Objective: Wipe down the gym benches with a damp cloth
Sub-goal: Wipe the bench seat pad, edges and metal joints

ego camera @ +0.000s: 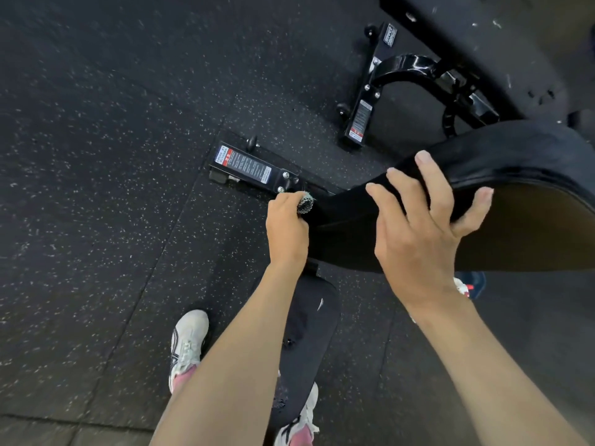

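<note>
Our left hand [286, 226] grips the bunched cloth [305, 203], pressed to the narrow end of the raised bench pad [515, 156]. Our right hand [418, 226] clasps the pad's edge. We judge the wiping midway, with the second bench [467, 27] probably not yet done.

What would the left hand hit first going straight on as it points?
Probably the bench's bolted floor bar, just beyond the left hand; depth is unclear, so it may pass above.
</note>
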`<state>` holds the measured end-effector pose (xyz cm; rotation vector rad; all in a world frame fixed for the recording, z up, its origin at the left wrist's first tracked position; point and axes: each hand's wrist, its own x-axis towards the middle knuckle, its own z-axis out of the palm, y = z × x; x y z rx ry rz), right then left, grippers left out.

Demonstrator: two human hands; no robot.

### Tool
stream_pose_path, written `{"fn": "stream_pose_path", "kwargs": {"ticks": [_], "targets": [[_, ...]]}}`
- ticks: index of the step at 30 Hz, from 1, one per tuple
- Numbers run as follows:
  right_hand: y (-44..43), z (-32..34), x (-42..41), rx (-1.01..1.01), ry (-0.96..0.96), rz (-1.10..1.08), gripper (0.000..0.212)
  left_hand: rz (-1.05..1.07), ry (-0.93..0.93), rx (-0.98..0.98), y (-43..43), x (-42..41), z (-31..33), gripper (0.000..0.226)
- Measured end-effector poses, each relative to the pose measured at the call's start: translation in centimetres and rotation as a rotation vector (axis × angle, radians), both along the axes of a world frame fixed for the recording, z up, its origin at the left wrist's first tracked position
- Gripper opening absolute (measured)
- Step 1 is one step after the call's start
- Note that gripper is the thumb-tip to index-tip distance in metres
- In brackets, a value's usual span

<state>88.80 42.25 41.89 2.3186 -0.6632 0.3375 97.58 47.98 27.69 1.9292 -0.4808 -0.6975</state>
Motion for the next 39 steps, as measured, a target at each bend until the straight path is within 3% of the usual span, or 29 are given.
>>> {"fn": "stream_pose_path", "kwargs": {"ticks": [3, 5, 9, 12, 17, 22, 25, 31, 34, 39], "targets": [[0.6, -0.8, 0.5, 0.017, -0.04, -0.027, 0.032, 0.145, 0.113, 0.029, 0.2, 0.8, 0.6, 0.043], [0.9, -1.2, 0.7, 0.018, -0.059, -0.032, 0.032, 0.209, 0.087, -0.107, 0.7, -0.1, 2.6, 0.042], [1.0, -1.4, 1.0, 0.028, -0.096, -0.035, 0.027, 0.124, -0.023, -0.357, 0.8, -3.5, 4.5, 0.06], [1.6, -1.9, 1.4, 0.08, -0.106, -0.048, 0.026, 0.198, -0.026, -0.316, -0.2, -3.3, 2.3, 0.063], [3.2, -4.2, 0.6, 0.235, 0.263, -0.154, 0.03, 0.256, 0.002, -0.245, -0.7, -2.8, 0.6, 0.057], [2.4, -4.7, -0.4, 0.196, 0.38, -0.173, 0.036, 0.264, 0.095, -0.178, -0.7, -1.4, -1.3, 0.061], [2.3, -4.3, -0.6, 0.199, 0.4, -0.139, 0.038, 0.188, 0.137, -0.173, 0.0, 0.0, -2.2, 0.061], [2.5, -4.1, -0.3, 0.248, 0.419, -0.131, 0.053, 0.451, 0.311, -0.017, 3.3, 2.0, -3.6, 0.054], [2.3, -4.4, -0.4, 0.242, 0.414, -0.122, 0.056, 0.376, 0.395, 0.038, 3.1, 1.0, -4.7, 0.051], [2.1, -4.7, -0.6, 0.278, 0.389, -0.097, 0.058, 0.256, 0.499, 0.063, 1.5, 0.6, -4.6, 0.028]]}}
